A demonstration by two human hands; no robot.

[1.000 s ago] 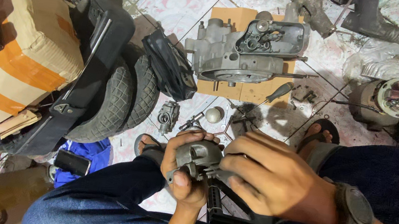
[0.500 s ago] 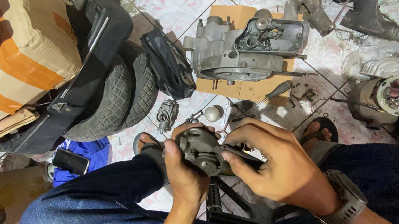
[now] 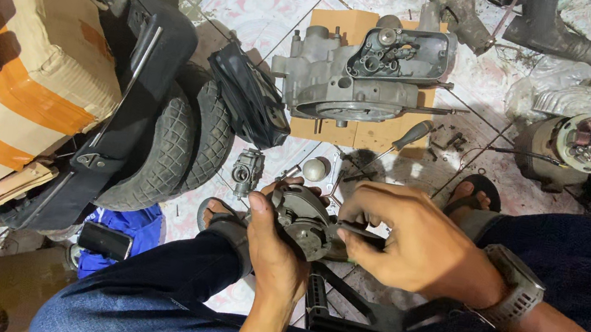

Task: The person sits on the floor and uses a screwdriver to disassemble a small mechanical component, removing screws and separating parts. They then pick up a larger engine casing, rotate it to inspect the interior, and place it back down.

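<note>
My left hand (image 3: 274, 249) grips a round, dark grey metal engine part (image 3: 301, 220) from below, thumb on its left rim. My right hand (image 3: 419, 246) pinches a thin dark tool (image 3: 359, 233) whose tip rests against the part's right side. A watch sits on my right wrist. Both hands hover over my knees in blue jeans, above a black stand on the floor.
A grey engine casing (image 3: 364, 78) lies on cardboard ahead, a screwdriver (image 3: 401, 141) beside it. A small carburettor (image 3: 247, 171) and a metal ball (image 3: 314, 169) lie near my foot. Tyres (image 3: 178, 138), a taped cardboard box (image 3: 26, 78) and a stator unit (image 3: 574, 147) surround me.
My left hand has turned the round part so its face points more upward. My right hand has shifted from covering it to holding the thin tool at its right edge.
</note>
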